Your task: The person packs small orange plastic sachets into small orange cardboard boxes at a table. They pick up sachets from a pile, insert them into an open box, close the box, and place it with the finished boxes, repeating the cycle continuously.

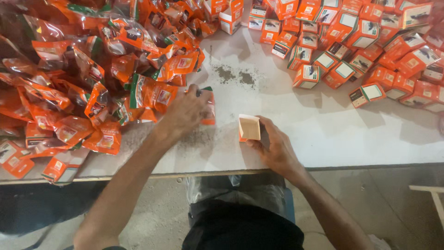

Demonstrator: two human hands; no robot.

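Observation:
My left hand grips an orange plastic pouch at the edge of a big heap of like pouches. My right hand holds a small orange carton on the white table, its open mouth turned toward me and its inside showing pale cardboard. Pouch and carton are a short gap apart.
Many closed orange and white cartons lie piled at the back right. A dark powdery smear marks the table's middle. The table's front edge runs just beyond my lap, with floor below.

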